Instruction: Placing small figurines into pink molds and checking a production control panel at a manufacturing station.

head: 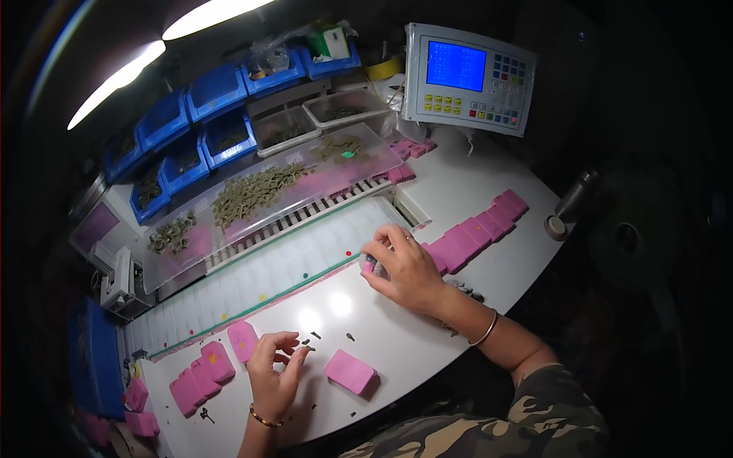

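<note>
My left hand hovers over the white tabletop with thumb and forefinger apart. Small dark parts lie by those fingertips; I cannot tell whether one touches the thumb. Between the curled fingers and thumb of my right hand is a small pink and dark object, mostly hidden by the fingers. One pink block rests on the table to the right of my left hand. Another pink block stands just behind the left hand, and an overlapping row of pink blocks lies to its left.
A long row of pink blocks stretches right. Beyond the green-edged white strip, a clear tray holds many small greenish parts. Blue bins and a control panel stand behind. A metal flask is near the right edge.
</note>
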